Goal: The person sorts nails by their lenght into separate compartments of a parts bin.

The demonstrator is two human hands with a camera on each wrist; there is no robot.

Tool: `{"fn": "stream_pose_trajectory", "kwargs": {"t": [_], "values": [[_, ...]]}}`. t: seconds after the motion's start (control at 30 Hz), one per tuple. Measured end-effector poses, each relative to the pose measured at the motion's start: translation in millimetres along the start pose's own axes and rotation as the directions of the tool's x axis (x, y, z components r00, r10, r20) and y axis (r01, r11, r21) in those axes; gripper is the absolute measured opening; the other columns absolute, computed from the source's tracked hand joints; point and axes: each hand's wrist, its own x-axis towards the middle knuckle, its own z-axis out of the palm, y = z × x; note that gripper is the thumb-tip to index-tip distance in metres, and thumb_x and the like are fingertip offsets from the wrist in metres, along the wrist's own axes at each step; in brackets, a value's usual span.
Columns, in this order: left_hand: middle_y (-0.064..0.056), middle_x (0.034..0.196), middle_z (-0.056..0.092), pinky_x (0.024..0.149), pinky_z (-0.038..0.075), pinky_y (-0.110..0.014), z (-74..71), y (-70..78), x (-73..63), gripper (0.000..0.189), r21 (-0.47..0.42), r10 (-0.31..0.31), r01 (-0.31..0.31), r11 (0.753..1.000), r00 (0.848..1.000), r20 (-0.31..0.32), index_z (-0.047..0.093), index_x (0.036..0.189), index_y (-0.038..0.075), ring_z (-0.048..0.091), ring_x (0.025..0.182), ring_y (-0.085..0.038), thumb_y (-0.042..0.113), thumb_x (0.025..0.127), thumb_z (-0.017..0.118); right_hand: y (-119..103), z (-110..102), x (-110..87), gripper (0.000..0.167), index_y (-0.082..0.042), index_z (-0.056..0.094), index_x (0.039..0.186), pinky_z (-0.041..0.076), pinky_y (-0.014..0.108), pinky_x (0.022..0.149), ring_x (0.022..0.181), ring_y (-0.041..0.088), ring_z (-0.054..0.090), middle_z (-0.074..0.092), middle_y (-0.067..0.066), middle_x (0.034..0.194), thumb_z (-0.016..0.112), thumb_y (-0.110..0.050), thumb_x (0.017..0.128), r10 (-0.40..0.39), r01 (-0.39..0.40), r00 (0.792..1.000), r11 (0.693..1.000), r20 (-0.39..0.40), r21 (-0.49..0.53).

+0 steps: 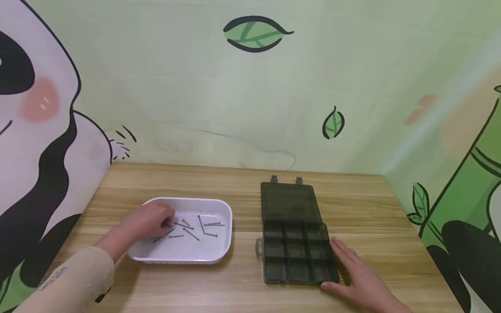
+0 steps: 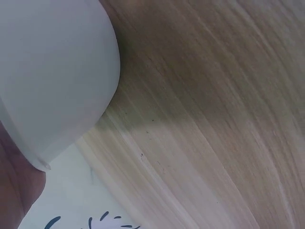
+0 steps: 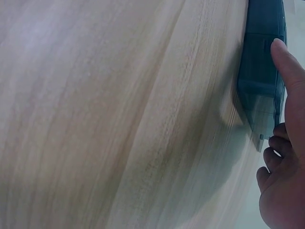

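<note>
1. Two hands work at a wooden desk: the left hand reaches into a white plastic tray, and the right hand touches a dark translucent compartment box.
2. The left hand's fingers curl downward near the tray's left end, among the screws; whether they pinch one cannot be told, because the fingertips are hidden.
3. Loose screws lie scattered at various angles on the tray floor, mostly toward its middle and right; one short piece looks yellowish.
4. The right hand is spread, with nothing enclosed in it: straight fingers lie along the box's right side, and the thumb rests at its near right corner.
5. The box lies flat to the right of the tray, apart from it, showing nine compartments in three rows. Its lid is folded back away from the person, with two latches at the far edge.
6. A panda drawing and leaf drawings decorate the surrounding pale green backdrop.
</note>
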Motion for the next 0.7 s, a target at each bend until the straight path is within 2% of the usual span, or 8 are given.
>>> {"fn": "stream_pose_trajectory", "kwargs": {"t": [0.27,0.47,0.57,0.7], "values": [[0.009,0.073,0.051,0.061,0.042,-0.028,-15.9,9.7,-0.3,0.031,-0.013,-0.004,0.004,1.000,1.000,-0.012,0.057,0.076,0.019,0.046,0.068,-0.010,0.005,0.081,0.085,-3,-1,1.9,0.118,-0.011,0.033,0.168,0.040,0.072,0.110,0.154,0.047,0.035,0.031,0.015,0.173,0.072,-0.080,0.081,0.077,-0.079,0.994,0.997,0.078,0.027],[0.010,0.075,0.054,0.063,0.044,-0.027,-35.6,26.3,6.1,0.029,-0.039,0.007,-0.006,0.999,1.000,0.006,0.062,0.080,0.019,0.049,0.069,-0.009,0.004,0.081,0.086,-2,-1,1.9,0.117,-0.009,0.034,0.167,0.040,0.073,0.110,0.153,0.050,0.035,0.032,0.017,0.173,0.073,-0.078,0.081,0.067,-0.070,0.995,0.997,0.080,0.035],[0.010,0.076,0.055,0.063,0.045,-0.027,-46.4,37.0,12.4,0.028,-0.053,0.030,-0.029,0.998,1.000,0.005,0.062,0.080,0.019,0.049,0.070,-0.009,0.003,0.081,0.085,-1,-1,2.2,0.117,-0.009,0.034,0.167,0.039,0.073,0.110,0.153,0.050,0.035,0.032,0.017,0.172,0.074,-0.077,0.081,0.063,-0.066,0.995,0.997,0.079,0.039],[0.010,0.075,0.054,0.062,0.044,-0.027,-58.3,52.6,22.1,0.026,-0.043,0.093,-0.094,0.995,0.995,-0.027,0.062,0.080,0.019,0.048,0.069,-0.008,0.002,0.082,0.082,-1,-1,3.4,0.117,-0.008,0.034,0.167,0.039,0.073,0.110,0.152,0.052,0.036,0.032,0.017,0.172,0.075,-0.077,0.082,0.059,-0.062,0.995,0.997,0.083,0.041]]}}
